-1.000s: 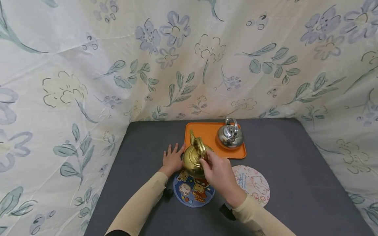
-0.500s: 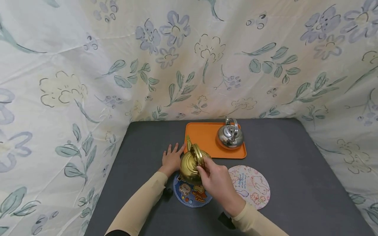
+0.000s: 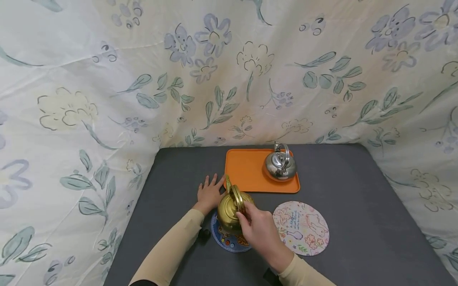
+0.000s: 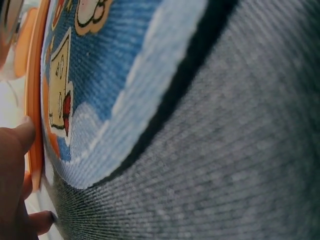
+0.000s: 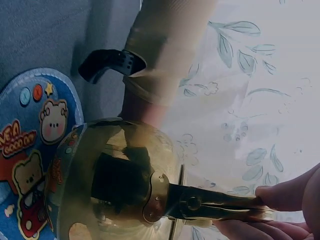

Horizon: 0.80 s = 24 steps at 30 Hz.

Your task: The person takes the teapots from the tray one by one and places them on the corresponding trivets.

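Observation:
My right hand (image 3: 261,228) pinches the upright handle of a gold kettle (image 3: 229,214) between thumb and fingers. In the right wrist view the fingers (image 5: 287,197) meet on the end of the handle (image 5: 215,202), and the shiny kettle body (image 5: 115,175) is close over a round blue cartoon mat (image 5: 45,95). The kettle covers much of this mat in the head view, its spout towards the orange tray (image 3: 247,171). My left hand (image 3: 208,195) lies with fingers spread at the tray's near left corner; the left wrist view has its thumb at the tray edge (image 4: 35,100).
A silver kettle (image 3: 280,167) stands on the right side of the tray. Right of the blue mat lies a round pink mat (image 3: 302,226) with drawings. The dark grey tabletop (image 3: 358,198) is bordered by floral curtains (image 3: 214,99) at the back and sides.
The gold kettle has moved towards me and slightly left in my right hand, away from the tray and farther over the blue mat. My left hand has stayed beside the tray.

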Available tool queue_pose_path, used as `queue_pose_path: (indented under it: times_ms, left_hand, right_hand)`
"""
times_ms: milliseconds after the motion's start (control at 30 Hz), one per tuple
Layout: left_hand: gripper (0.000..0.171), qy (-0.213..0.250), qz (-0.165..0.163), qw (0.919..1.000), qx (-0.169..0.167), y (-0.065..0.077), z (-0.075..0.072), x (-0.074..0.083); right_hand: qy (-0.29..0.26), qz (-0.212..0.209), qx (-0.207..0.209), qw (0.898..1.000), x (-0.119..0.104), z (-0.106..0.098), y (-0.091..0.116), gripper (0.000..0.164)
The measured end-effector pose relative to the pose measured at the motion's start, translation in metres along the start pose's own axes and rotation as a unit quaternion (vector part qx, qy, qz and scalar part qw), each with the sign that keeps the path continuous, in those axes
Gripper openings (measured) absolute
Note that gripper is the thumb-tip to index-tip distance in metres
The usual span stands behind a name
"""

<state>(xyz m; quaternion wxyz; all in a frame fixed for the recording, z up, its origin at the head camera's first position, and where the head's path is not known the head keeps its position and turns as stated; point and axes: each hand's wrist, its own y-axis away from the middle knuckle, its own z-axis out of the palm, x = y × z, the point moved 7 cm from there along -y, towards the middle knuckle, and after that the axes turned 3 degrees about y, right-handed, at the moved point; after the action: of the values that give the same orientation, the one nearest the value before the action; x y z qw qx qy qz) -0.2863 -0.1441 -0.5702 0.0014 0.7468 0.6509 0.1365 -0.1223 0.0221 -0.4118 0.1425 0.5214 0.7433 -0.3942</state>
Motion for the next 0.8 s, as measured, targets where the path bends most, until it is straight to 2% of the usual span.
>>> queue_pose_path:
  times_ms: [267,433,800]
  left_hand:
    - [0.071,0.007,-0.006,0.9999,0.006,-0.001,0.000,-0.002]
    - [0.072,0.007,0.002,0.9999,0.014,-0.002,0.000,-0.003]
    - [0.071,0.011,0.008,0.9997,0.021,-0.003,0.001,-0.001]
  right_hand:
    - [0.009,-0.003,0.010,1.000,0.004,0.006,0.004,0.024]
    - [0.018,-0.011,0.024,0.999,0.007,0.007,0.005,0.024]
    - [0.012,-0.003,0.019,1.000,0.011,0.011,0.008,0.019]
